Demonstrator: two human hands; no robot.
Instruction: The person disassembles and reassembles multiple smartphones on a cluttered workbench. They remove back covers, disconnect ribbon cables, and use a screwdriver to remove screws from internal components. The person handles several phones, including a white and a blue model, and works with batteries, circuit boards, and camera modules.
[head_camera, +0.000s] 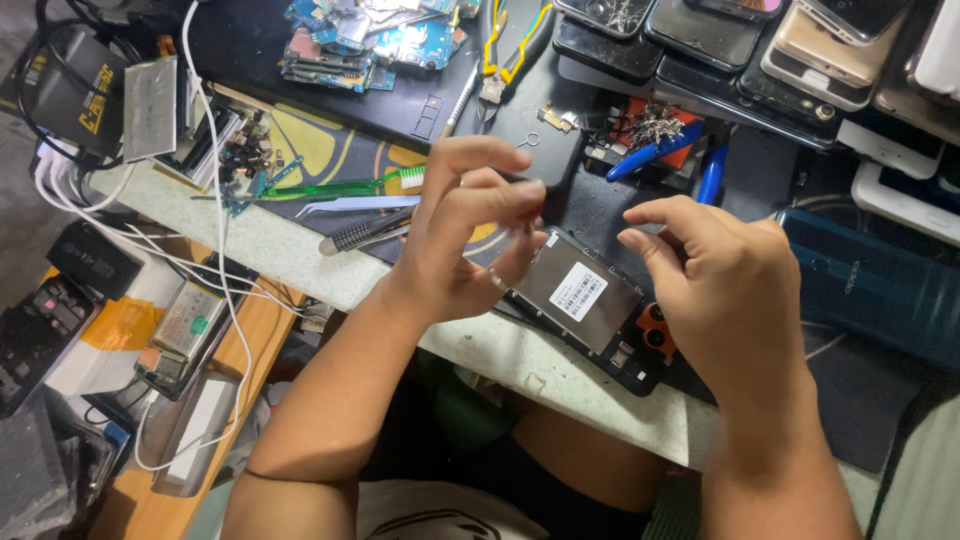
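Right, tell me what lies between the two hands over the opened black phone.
In the head view, between the left hand and right hand lies the silver rectangular battery with a white label, seated in the opened black phone.

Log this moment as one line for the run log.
left hand: fingers pinched above opened phone | right hand: hovering at phone's right edge | nearby: tweezers, pliers

Both hands hover over an opened phone (590, 310) with its silver battery (578, 291) exposed, lying at the surface (300, 262) edge. The left hand (465, 235) curls its fingers (505, 195) above the phone's top; the right hand (715, 275) pinches beside it. Tweezers (350, 205) and a screwdriver (365, 232) lie left.
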